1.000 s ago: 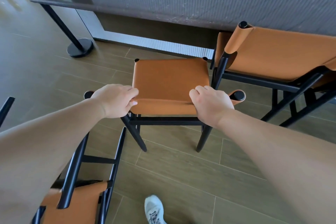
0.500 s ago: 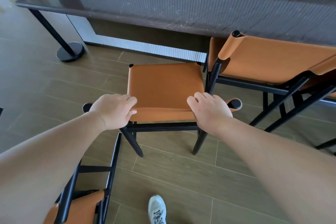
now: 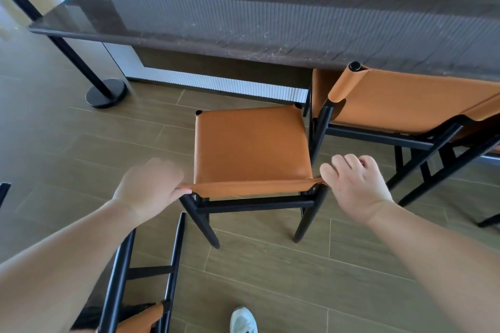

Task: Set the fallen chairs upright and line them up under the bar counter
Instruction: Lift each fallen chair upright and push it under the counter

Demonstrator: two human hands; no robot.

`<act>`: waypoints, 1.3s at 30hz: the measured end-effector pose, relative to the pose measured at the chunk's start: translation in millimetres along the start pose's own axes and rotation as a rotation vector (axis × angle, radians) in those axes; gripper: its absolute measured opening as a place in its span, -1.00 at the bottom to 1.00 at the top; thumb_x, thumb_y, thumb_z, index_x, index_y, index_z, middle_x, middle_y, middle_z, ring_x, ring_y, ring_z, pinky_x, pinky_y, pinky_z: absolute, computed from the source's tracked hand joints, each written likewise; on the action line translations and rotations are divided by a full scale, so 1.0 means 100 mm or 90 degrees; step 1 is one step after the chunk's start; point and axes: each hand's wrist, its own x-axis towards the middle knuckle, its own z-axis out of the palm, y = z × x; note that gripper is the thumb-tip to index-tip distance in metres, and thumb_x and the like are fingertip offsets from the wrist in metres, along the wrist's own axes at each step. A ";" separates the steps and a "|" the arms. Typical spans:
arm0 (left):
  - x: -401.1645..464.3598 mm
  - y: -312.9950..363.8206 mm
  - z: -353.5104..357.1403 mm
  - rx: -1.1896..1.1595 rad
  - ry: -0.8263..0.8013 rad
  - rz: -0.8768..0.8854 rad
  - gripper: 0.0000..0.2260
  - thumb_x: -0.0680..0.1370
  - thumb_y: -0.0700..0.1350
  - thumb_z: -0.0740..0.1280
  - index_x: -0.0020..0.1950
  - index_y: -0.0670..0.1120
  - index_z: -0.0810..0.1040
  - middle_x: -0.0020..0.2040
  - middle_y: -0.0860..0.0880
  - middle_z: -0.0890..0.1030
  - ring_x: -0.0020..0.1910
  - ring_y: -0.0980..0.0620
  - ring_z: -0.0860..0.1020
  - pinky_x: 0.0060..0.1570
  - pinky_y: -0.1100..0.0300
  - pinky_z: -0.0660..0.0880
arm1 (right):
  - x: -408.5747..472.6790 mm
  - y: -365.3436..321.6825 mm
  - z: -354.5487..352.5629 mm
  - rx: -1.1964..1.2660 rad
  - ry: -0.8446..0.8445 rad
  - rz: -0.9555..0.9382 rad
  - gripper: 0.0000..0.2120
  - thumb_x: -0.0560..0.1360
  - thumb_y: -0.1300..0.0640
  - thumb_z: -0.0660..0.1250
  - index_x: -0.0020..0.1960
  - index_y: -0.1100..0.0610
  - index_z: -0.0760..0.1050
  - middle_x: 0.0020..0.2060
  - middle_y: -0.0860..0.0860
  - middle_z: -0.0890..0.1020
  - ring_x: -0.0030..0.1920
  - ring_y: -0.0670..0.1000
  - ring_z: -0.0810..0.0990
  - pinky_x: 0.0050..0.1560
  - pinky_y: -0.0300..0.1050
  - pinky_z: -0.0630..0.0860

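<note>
An upright chair (image 3: 251, 151) with a tan leather seat and black frame stands at the centre of the frame, its seat facing the bar counter (image 3: 243, 24) that runs across the upper part of the picture. The far edge of the seat lies just short of the counter's dark front edge. The near edge of the picture's centre shows the chair's backrest strap, stretched between the two hands.

The left hand (image 3: 151, 186) is at the left end of the backrest; its grip is narrow, fingers curled over the top and the thumb pressing the leather edge from below. The hand is a little blurred. The right hand (image 3: 354, 184) sits at the right end of the backrest; its fingers are curled loosely above the post and leather, and whether they actually clasp it cannot be told.

A second chair (image 3: 405, 105) of the same kind stands at the right of the frame, its seat under the counter, just beside the centre chair. A third chair (image 3: 140, 292) lies tipped at the lower left, black legs pointing up the frame. A black post base (image 3: 105, 94) rests on the wood-look floor (image 3: 297, 278) at the upper left. A white shoe (image 3: 243, 322) shows at the bottom edge.
</note>
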 end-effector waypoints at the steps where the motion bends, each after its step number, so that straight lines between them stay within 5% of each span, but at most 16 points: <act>1: -0.01 -0.02 0.02 -0.009 0.003 0.003 -0.51 0.56 0.22 0.09 -0.27 -0.14 0.51 -0.35 -0.05 0.43 -0.41 -0.08 0.42 -0.56 0.22 0.23 | 0.01 0.04 -0.01 -0.015 -0.029 -0.011 -0.61 0.17 0.39 0.39 -0.04 0.15 0.45 -0.25 0.07 0.45 -0.27 0.13 0.41 -0.36 -0.02 0.31; 5: 0.03 -0.12 0.06 -0.032 0.022 0.014 -0.51 0.56 0.21 0.09 -0.30 -0.14 0.51 -0.38 -0.03 0.40 -0.49 -0.06 0.38 -0.63 0.24 0.24 | 0.14 0.12 -0.03 -0.035 -0.123 -0.028 -0.61 0.37 0.30 0.26 0.14 0.06 0.31 -0.09 -0.01 0.43 -0.13 0.05 0.36 -0.34 -0.10 0.26; 11: 0.45 -0.53 0.00 -0.014 0.084 0.012 -0.49 0.55 0.25 0.11 -0.33 -0.14 0.47 -0.37 -0.04 0.38 -0.43 -0.08 0.39 -0.57 0.24 0.19 | 0.58 0.27 -0.19 -0.075 -0.067 0.049 -0.64 0.52 0.11 0.33 0.20 0.04 0.21 -0.02 0.00 0.45 -0.03 0.06 0.42 -0.21 -0.11 0.36; 21: 0.99 -0.98 -0.01 -0.027 0.150 -0.089 -0.47 0.52 0.32 0.14 -0.33 -0.12 0.48 -0.39 0.00 0.39 -0.38 -0.06 0.41 -0.51 0.25 0.18 | 1.18 0.52 -0.39 -0.011 0.076 0.120 -0.70 0.44 0.10 0.48 0.07 0.16 0.45 -0.15 0.12 0.55 -0.15 0.18 0.50 -0.32 0.00 0.36; 27: 1.41 -1.23 -0.08 -0.042 0.199 -0.112 -0.43 0.48 0.38 0.17 -0.38 -0.12 0.41 -0.41 0.03 0.28 -0.41 -0.03 0.32 -0.48 0.27 0.14 | 1.56 0.63 -0.34 0.056 0.132 0.207 -0.74 0.51 0.07 0.37 0.14 0.13 0.43 -0.03 0.16 0.52 0.00 0.21 0.45 -0.17 0.11 0.49; 39: 1.85 -1.53 0.12 0.043 0.352 -0.182 -0.42 0.44 0.41 0.33 -0.35 -0.11 0.42 -0.36 -0.04 0.44 -0.28 -0.12 0.42 -0.49 0.12 0.35 | 2.16 0.92 -0.38 0.131 0.193 0.188 -0.62 0.37 -0.05 0.53 -0.01 0.16 0.49 -0.12 0.12 0.56 -0.03 0.22 0.50 -0.19 0.13 0.55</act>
